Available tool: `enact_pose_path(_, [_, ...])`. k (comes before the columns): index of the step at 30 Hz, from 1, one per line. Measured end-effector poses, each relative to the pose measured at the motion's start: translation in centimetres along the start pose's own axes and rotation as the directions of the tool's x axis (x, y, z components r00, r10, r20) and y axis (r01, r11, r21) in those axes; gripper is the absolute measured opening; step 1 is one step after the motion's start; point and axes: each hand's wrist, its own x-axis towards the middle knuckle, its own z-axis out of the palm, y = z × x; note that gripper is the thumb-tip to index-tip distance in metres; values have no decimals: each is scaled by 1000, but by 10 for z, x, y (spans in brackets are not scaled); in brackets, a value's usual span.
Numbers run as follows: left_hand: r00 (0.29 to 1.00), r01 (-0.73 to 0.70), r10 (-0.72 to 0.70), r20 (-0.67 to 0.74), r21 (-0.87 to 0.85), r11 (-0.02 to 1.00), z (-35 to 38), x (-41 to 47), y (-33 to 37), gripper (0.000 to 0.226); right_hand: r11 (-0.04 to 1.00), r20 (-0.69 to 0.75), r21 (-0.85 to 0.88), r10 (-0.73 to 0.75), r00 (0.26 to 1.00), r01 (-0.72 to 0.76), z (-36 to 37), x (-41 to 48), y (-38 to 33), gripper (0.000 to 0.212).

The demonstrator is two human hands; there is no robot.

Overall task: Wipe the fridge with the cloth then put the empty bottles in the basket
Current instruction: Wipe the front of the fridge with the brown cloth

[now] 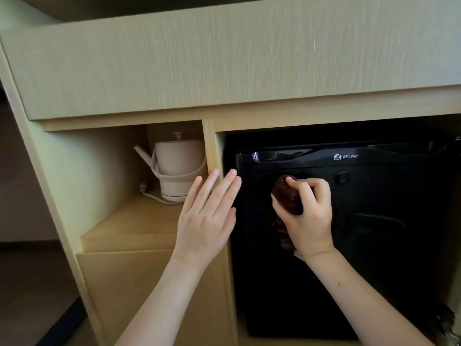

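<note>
As we judge it, we are in the first half of the job. Our right hand [308, 216] grips a dark brown cloth [287, 198], with fingers and thumb curled round its bunched top while the rest hangs below the palm. The cloth is held against the upper left part of the closed door of the black Wellway mini fridge [374, 221], which stands in the right-hand bay of a light wooden cabinet [224, 58]. Our left hand [207, 221] holds nothing. Its fingers are straight and a little spread, lying in front of the wooden upright [210, 146] that parts the fridge bay from the niche beside it, and we cannot tell whether they touch the wood or only hover before it. The door is glossy and dark, so we cannot say how much of it has been wiped. The recessed handle [282, 156] along the top edge, the keyhole [342, 177] to the right of the cloth and the lower half of the door all look like ground we would yet cover. The second half has not begun: no empty bottles and no basket are in view, and we would have to find both. A cream electric kettle [178, 168] sits in the left niche with its cord, well apart from the cloth.
</note>
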Motion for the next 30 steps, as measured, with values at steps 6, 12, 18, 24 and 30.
enact_pose_path(6, [993, 111, -109, 43, -57, 992, -2, -5, -15, 71, 993, 6, 18, -118, 993, 118, 27, 27, -20, 40])
enact_pose_path(12, [993, 119, -116, 35, -91, 989, 3, -8, -16, 73, 929, 367, 51, -358, 859, 366, 19, -27, -9, 50])
enact_pose_path(18, [990, 115, -105, 92, -114, 987, 1, -11, -21, 77, 983, 189, 6, -184, 965, 186, 15, 10, -20, 50])
enact_pose_path(24, [991, 113, -101, 88, -143, 983, 3, -12, -23, 77, 973, 134, 81, -226, 965, 217, 23, 33, -19, 44])
enact_pose_path(30, [990, 108, -94, 101, -150, 983, 4, -14, -23, 75, 945, 442, 78, -318, 839, 317, 4, -39, 0, 50])
